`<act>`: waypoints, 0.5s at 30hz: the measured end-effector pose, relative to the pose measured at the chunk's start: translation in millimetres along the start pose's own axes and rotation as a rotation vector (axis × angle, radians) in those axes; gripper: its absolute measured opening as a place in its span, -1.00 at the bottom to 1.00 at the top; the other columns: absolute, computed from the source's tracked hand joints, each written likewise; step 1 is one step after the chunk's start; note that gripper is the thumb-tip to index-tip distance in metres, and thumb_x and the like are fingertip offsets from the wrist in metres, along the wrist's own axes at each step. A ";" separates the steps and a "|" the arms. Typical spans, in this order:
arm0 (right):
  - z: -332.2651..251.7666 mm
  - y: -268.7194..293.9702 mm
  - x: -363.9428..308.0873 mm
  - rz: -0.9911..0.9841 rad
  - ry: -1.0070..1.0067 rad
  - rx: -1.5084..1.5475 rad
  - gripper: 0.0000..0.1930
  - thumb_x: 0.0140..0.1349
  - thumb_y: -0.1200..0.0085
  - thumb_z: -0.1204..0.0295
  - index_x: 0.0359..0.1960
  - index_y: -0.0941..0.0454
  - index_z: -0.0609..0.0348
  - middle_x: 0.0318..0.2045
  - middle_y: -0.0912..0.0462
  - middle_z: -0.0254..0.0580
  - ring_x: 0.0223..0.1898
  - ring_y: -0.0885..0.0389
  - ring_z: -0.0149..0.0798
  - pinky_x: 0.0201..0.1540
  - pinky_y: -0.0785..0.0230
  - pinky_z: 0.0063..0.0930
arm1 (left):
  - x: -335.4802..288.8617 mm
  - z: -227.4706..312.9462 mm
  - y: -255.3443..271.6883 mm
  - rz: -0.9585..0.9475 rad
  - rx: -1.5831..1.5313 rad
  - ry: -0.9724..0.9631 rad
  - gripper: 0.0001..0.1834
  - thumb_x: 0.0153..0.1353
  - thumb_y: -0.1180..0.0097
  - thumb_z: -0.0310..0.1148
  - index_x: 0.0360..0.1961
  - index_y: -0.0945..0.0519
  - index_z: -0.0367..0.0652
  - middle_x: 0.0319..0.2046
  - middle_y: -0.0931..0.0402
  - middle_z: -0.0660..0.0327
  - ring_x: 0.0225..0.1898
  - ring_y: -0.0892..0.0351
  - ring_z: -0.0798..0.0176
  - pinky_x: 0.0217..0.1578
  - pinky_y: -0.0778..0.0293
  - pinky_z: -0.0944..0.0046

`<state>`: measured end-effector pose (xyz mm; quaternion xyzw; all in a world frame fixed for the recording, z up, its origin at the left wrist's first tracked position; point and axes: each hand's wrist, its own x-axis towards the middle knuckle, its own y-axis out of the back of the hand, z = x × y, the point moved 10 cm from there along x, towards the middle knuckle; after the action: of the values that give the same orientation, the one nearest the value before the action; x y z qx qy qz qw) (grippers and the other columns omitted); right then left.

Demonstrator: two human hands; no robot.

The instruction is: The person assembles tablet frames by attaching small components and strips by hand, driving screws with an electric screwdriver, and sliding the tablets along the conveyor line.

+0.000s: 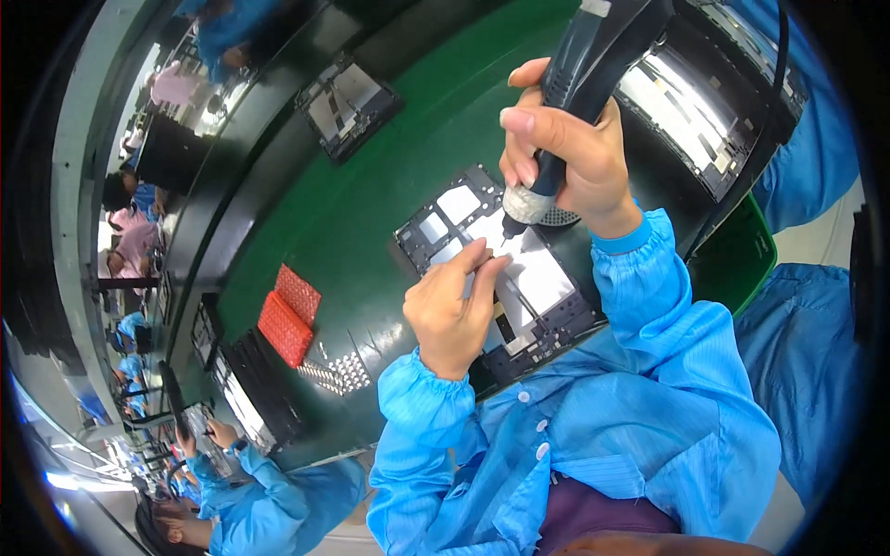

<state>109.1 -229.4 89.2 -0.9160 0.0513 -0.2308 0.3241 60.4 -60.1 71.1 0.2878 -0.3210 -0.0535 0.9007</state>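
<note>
Workbench: the green top [371, 213] was smooth and glossy, mirroring light.
Device chassis: a roughly rectangular black frame [547, 278] with shiny silver-toned panels lay flat on the bench before the person; its long axis ran from upper left to lower right.
Powered screwdriver: the dark, tapered body [589, 65] slanted above the chassis, long axis from upper right to lower left, tip pointing down at the panels; its collar was pale and wrapped-looking.
Right hand: its fingers [584, 153] gripped the screwdriver.
Left hand: thumb and forefinger [452, 315] nearly met beside the tip; any small item between them could not be told.
Bubble-wrap packet: red, pimpled, folded [285, 329].
Studs: small, silver-coloured [350, 372], in rows beside the packet.
</note>
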 end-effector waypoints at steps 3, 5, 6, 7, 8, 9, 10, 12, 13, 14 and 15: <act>3.5 -7.6 -5.3 -0.029 -0.020 0.012 -0.70 0.01 -0.19 0.58 -0.21 -0.39 0.34 -0.70 -0.50 -0.20 -0.70 -0.49 -0.37 -0.59 -0.36 -0.52 | -3.8 2.5 0.8 0.034 -0.044 -0.026 -0.79 -0.12 -0.31 -0.54 -0.39 -0.60 -0.29 -0.57 -0.58 0.12 -0.56 -0.58 0.19 -0.53 -0.44 0.33; 6.7 -9.8 -7.1 -0.042 -0.022 -0.012 -0.70 0.01 -0.19 0.58 -0.21 -0.39 0.33 -0.70 -0.50 -0.20 -0.70 -0.49 -0.37 -0.59 -0.36 -0.52 | -2.6 3.7 -4.4 -0.026 -0.005 -0.004 -0.78 -0.10 -0.30 -0.57 -0.36 -0.59 -0.37 -0.52 -0.62 0.07 -0.44 -0.65 0.26 -0.37 -0.50 0.40; 7.2 -10.3 -7.2 -0.050 -0.015 -0.030 -0.70 0.01 -0.19 0.58 -0.22 -0.39 0.33 -0.70 -0.50 -0.21 -0.70 -0.49 -0.37 -0.60 -0.37 -0.52 | -2.5 2.9 -5.3 -0.023 -0.011 -0.003 -0.78 -0.10 -0.30 -0.57 -0.36 -0.59 -0.37 -0.52 -0.62 0.07 -0.44 -0.65 0.26 -0.37 -0.50 0.40; 7.7 -10.4 -7.7 -0.051 -0.015 -0.036 -0.70 0.01 -0.19 0.58 -0.22 -0.39 0.33 -0.70 -0.50 -0.21 -0.70 -0.49 -0.37 -0.60 -0.37 -0.52 | -2.2 0.6 -5.2 -0.010 -0.012 0.012 -0.78 -0.11 -0.30 -0.57 -0.37 -0.60 -0.37 -0.52 -0.62 0.07 -0.44 -0.65 0.25 -0.37 -0.50 0.39; 8.4 -11.2 -8.8 -0.055 -0.019 -0.091 -0.68 0.04 -0.12 0.60 -0.16 -0.34 0.35 -0.69 -0.44 -0.21 -0.71 -0.45 -0.36 -0.60 -0.36 -0.46 | -1.8 -1.7 -5.4 0.002 -0.015 0.026 -0.79 -0.12 -0.30 -0.57 -0.38 -0.60 -0.37 -0.53 -0.62 0.07 -0.44 -0.65 0.25 -0.37 -0.50 0.39; 9.1 -12.7 -9.7 -0.059 -0.024 -0.143 -0.67 0.07 -0.04 0.63 -0.10 -0.30 0.36 -0.68 -0.38 -0.22 -0.73 -0.42 -0.34 -0.61 -0.35 -0.40 | -2.4 -2.6 -6.3 0.003 -0.018 0.025 -0.79 -0.12 -0.30 -0.57 -0.38 -0.60 -0.37 -0.53 -0.62 0.07 -0.44 -0.65 0.25 -0.37 -0.50 0.39; 8.6 -13.7 -10.0 -0.058 -0.021 -0.146 -0.67 0.07 -0.04 0.63 -0.10 -0.30 0.36 -0.68 -0.38 -0.22 -0.73 -0.42 -0.34 -0.61 -0.35 -0.40 | -4.1 -2.1 -4.2 0.040 -0.021 0.003 -0.76 -0.13 -0.31 -0.56 -0.36 -0.59 -0.37 -0.52 -0.62 0.07 -0.44 -0.65 0.24 -0.35 -0.50 0.39; 6.3 -13.2 -9.2 -0.043 -0.010 -0.124 -0.67 0.06 -0.03 0.65 -0.11 -0.30 0.37 -0.68 -0.39 -0.21 -0.73 -0.42 -0.34 -0.61 -0.36 -0.39 | -7.7 -1.7 -5.1 0.075 -0.032 -0.026 -0.72 -0.14 -0.32 -0.56 -0.34 -0.59 -0.37 -0.51 -0.62 0.08 -0.43 -0.65 0.23 -0.33 -0.50 0.39; 5.0 -12.0 -7.7 -0.039 -0.001 -0.129 -0.67 0.06 -0.03 0.65 -0.11 -0.30 0.37 -0.68 -0.39 -0.21 -0.73 -0.42 -0.34 -0.61 -0.36 -0.39 | -9.6 -8.3 -7.6 0.079 -0.072 0.034 -0.67 -0.17 -0.34 -0.55 -0.30 -0.58 -0.35 -0.43 -0.62 0.05 -0.36 -0.65 0.20 -0.29 -0.50 0.37; 2.4 -9.9 -6.0 -0.032 0.019 -0.130 -0.68 0.06 -0.05 0.66 -0.12 -0.31 0.37 -0.68 -0.41 -0.20 -0.72 -0.43 -0.35 -0.61 -0.35 -0.42 | -11.6 -15.3 -9.6 0.081 -0.113 0.092 -0.61 -0.20 -0.36 -0.54 -0.25 -0.57 -0.34 -0.35 -0.62 0.02 -0.29 -0.64 0.17 -0.24 -0.50 0.35; -1.4 -4.7 -4.3 -0.022 0.041 -0.134 -0.69 0.05 -0.06 0.67 -0.14 -0.33 0.38 -0.67 -0.44 -0.20 -0.71 -0.44 -0.36 -0.62 -0.35 -0.45 | -12.4 -18.2 -11.8 0.073 -0.126 0.082 -0.61 -0.20 -0.36 -0.54 -0.25 -0.57 -0.34 -0.35 -0.62 0.02 -0.29 -0.64 0.17 -0.24 -0.50 0.35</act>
<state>104.5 -225.4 91.4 -0.9312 0.0634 -0.2491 0.2583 62.8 -57.6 46.4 0.2208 -0.2903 -0.0288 0.9307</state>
